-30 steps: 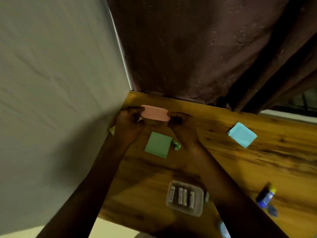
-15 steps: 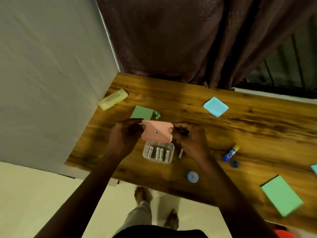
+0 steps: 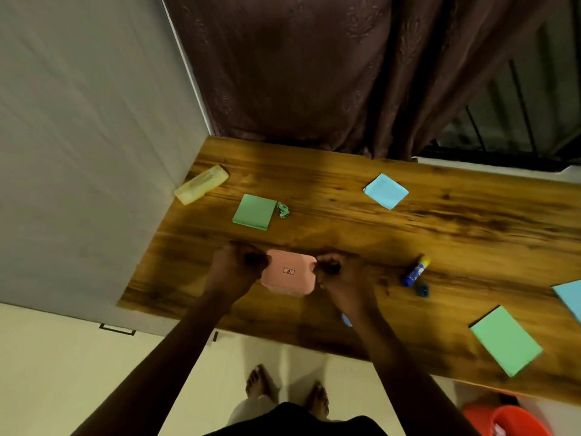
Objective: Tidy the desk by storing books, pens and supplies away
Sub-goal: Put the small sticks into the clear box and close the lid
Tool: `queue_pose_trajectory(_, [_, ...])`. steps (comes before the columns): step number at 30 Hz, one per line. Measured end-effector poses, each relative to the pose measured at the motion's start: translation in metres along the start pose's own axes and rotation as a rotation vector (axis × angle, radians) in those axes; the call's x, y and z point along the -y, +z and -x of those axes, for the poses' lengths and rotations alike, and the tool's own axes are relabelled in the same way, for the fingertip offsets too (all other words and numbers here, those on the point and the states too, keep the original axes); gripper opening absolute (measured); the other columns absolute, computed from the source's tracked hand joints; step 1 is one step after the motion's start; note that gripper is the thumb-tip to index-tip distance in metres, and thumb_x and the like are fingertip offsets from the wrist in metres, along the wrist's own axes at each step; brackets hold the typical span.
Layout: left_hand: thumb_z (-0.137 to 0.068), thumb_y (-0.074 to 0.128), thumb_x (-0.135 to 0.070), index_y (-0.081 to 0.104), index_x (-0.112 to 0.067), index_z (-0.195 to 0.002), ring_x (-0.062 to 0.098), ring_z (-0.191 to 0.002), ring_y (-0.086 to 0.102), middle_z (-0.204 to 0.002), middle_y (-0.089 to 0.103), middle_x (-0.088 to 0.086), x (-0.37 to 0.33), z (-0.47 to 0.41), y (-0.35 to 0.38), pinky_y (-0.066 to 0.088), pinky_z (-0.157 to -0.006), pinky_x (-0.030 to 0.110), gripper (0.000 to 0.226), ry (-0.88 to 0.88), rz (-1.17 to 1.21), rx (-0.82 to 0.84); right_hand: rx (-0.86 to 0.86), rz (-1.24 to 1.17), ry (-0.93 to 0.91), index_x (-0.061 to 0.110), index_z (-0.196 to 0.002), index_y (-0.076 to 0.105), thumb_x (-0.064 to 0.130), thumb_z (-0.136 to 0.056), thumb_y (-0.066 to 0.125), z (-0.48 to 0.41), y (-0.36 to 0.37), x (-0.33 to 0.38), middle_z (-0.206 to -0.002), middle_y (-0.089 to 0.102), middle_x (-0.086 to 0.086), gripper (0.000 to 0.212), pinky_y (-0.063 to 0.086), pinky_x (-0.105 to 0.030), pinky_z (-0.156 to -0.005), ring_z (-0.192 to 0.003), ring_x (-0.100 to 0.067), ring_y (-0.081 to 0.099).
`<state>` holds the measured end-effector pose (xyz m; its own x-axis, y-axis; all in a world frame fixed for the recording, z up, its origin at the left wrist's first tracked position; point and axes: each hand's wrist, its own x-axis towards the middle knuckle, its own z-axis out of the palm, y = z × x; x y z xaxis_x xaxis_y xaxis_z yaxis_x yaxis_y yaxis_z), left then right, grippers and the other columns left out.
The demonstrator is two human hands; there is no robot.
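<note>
A pink lid (image 3: 288,273) with a small label sits on top of the clear plastic box, which it hides. My left hand (image 3: 234,269) grips the lid's left edge and my right hand (image 3: 338,275) grips its right edge. The lid and box rest on the wooden desk (image 3: 330,221) near its front edge. A green sticky-note pad (image 3: 254,211) lies behind them, with a small crumpled green scrap (image 3: 283,210) beside it.
A yellow case (image 3: 201,184) lies at the desk's back left by the wall. A blue pad (image 3: 385,190), a glue stick (image 3: 415,270) with its blue cap (image 3: 423,289), another green pad (image 3: 505,339) and a blue sheet (image 3: 570,297) lie to the right. An orange bin (image 3: 509,420) stands below.
Both hands brought the pink lid from up near the wall down over the clear box, which it now covers. The view has tilted down and back.
</note>
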<state>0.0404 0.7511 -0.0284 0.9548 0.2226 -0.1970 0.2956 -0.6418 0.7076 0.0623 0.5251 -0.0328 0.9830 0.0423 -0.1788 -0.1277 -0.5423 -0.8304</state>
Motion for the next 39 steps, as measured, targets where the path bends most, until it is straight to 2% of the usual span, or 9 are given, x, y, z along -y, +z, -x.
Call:
queue_pose_trajectory(5, [-0.092,0.074,-0.027,0.076,-0.015,-0.087,0.002,-0.071,0.070,-0.096,0.079,0.000,0.007,-0.004,0.002,0.061,-0.067,0.026,0.013,0.005,0.061,-0.001,-0.015,0.044,-0.014,0.025,-0.103,0.078,0.031,-0.090,0.078,0.001,0.006,-0.002,-0.099,0.079,0.008,0.014,0.063,-0.036,-0.082,-0.082,-0.007,0.073])
queue_pose_trajectory(9, [-0.091,0.075,-0.024,0.074,-0.012,-0.096,0.016,-0.082,0.074,-0.099,0.077,0.003,0.011,-0.009,0.004,0.065,-0.070,0.039,0.013,-0.019,0.136,0.011,-0.030,0.148,-0.062,0.023,-0.111,0.077,0.029,-0.093,0.074,0.000,0.007,-0.001,-0.109,0.077,0.008,0.019,0.048,-0.003,-0.073,-0.083,0.005,0.063])
queue_pose_trajectory(13, [-0.096,0.068,-0.022,0.068,-0.016,-0.124,0.021,-0.087,0.075,-0.100,0.073,0.003,0.013,-0.011,0.006,0.065,-0.066,0.040,0.029,0.007,0.208,0.100,-0.074,0.351,-0.212,0.025,-0.134,0.067,0.020,-0.095,0.069,0.003,0.021,-0.006,-0.130,0.071,0.000,0.039,0.057,-0.036,-0.099,-0.114,-0.019,0.068])
queue_pose_trajectory(15, [-0.100,0.062,-0.022,0.066,-0.021,-0.131,0.018,-0.091,0.073,-0.104,0.071,-0.001,0.015,-0.005,0.010,0.065,-0.069,0.035,0.031,0.070,0.175,0.106,-0.060,0.442,-0.270,0.022,-0.141,0.062,0.010,-0.091,0.071,0.011,0.034,-0.012,-0.138,0.066,-0.005,0.052,0.054,-0.042,-0.104,-0.124,-0.028,0.064])
queue_pose_trajectory(20, [-0.103,0.057,-0.017,0.062,-0.029,-0.132,0.001,-0.070,0.063,-0.098,0.066,-0.007,0.019,0.005,0.020,0.051,-0.059,0.009,0.032,0.131,0.236,0.047,-0.198,0.509,-0.371,0.013,-0.141,0.062,-0.002,-0.069,0.086,0.018,0.053,-0.025,-0.140,0.064,-0.010,0.078,0.049,-0.041,-0.100,-0.126,-0.034,0.064])
queue_pose_trajectory(30, [-0.103,0.057,-0.028,0.064,-0.024,-0.131,0.008,-0.088,0.069,-0.107,0.072,0.000,0.018,0.001,0.016,0.058,-0.071,0.017,0.030,0.189,0.128,0.080,-0.110,0.497,-0.327,0.015,-0.144,0.059,0.003,-0.072,0.084,0.017,0.045,-0.029,-0.137,0.066,-0.011,0.077,0.058,-0.051,-0.093,-0.125,-0.038,0.064])
queue_pose_trajectory(34, [-0.094,0.067,-0.027,0.069,-0.022,-0.119,0.003,-0.074,0.059,-0.103,0.060,-0.007,0.010,-0.014,0.005,0.040,-0.063,0.004,0.026,0.240,-0.110,0.048,-0.046,0.431,-0.322,0.019,-0.149,0.052,0.033,-0.091,0.055,0.019,0.030,-0.018,-0.147,0.058,-0.009,0.060,0.051,-0.051,-0.107,-0.137,-0.032,0.053])
queue_pose_trajectory(36, [-0.091,0.071,-0.024,0.067,-0.023,-0.124,0.006,-0.078,0.060,-0.115,0.054,-0.006,0.000,-0.028,-0.001,0.043,-0.067,0.008,0.033,0.257,-0.139,0.021,-0.090,0.374,-0.331,0.019,-0.154,0.046,0.043,-0.094,0.043,0.020,0.027,-0.016,-0.153,0.051,-0.006,0.064,0.050,-0.046,-0.108,-0.139,-0.029,0.051])
queue_pose_trajectory(39, [-0.091,0.070,-0.018,0.062,-0.025,-0.130,0.009,-0.093,0.063,-0.127,0.052,-0.005,-0.018,-0.059,-0.005,0.056,-0.078,0.023,0.040,0.268,-0.128,-0.014,-0.162,0.319,-0.294,0.023,-0.154,0.044,0.030,-0.101,0.051,0.017,0.023,-0.013,-0.155,0.050,-0.002,0.054,0.046,-0.036,-0.113,-0.139,-0.021,0.051])
